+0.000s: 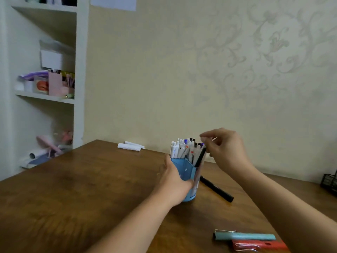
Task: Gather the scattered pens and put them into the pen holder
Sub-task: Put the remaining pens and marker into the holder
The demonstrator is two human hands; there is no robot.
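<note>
A light blue pen holder (184,168) stands in the middle of the brown wooden table (82,194), packed with several white and dark pens. My left hand (173,183) wraps around its left side. My right hand (226,148) hovers at the holder's right rim, pinching the top of a black pen (200,157) whose lower end is inside the holder. A black marker (217,189) lies on the table just right of the holder. A teal pen (244,236) and a red pen (259,244) lie side by side near the front right edge.
Two white cylindrical items (130,146) lie at the table's far edge by the wall. A black wire basket (330,180) sits at the right edge. A cluttered white shelf (45,84) stands at the left.
</note>
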